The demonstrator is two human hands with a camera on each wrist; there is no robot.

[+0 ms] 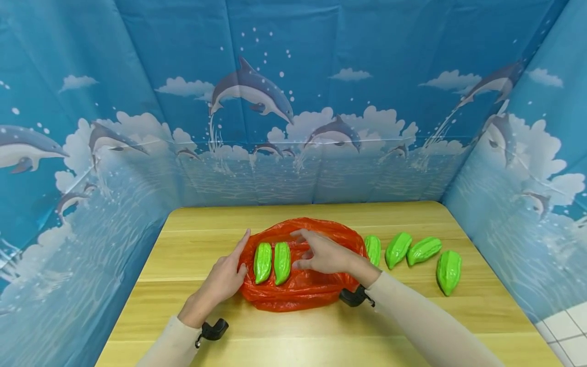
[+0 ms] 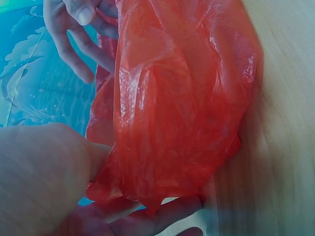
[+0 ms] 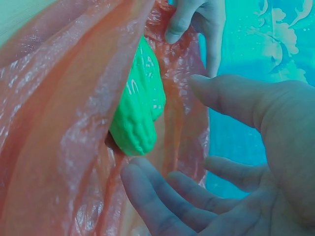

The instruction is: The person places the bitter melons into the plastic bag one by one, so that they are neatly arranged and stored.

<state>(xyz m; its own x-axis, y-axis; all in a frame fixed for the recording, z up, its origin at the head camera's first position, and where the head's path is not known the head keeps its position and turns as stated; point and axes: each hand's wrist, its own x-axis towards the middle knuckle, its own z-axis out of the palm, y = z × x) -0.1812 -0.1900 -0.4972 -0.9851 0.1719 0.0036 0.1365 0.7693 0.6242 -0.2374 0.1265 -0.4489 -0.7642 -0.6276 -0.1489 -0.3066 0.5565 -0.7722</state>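
A red plastic bag (image 1: 298, 300) lies spread open on the table. Two glossy green bitter melons, one on the left (image 1: 263, 262) and one beside it (image 1: 282, 262), rest side by side in its left half. My left hand (image 1: 222, 278) holds the bag's left rim, thumb inside and fingers outside, index finger pointing away. Over the bag's middle, my right hand (image 1: 325, 253) hovers with spread, relaxed fingers and nothing between them. In the right wrist view its fingertips (image 3: 133, 172) come close to a bitter melon (image 3: 138, 108) within the bag.
Several more bitter melons lie on the wooden table (image 1: 367, 336) right of the bag, the nearest one (image 1: 373, 250) partly behind the bag's edge and the farthest (image 1: 449, 272) toward the table's right edge. A blue dolphin-print curtain (image 1: 316, 178) surrounds the table's back and sides.
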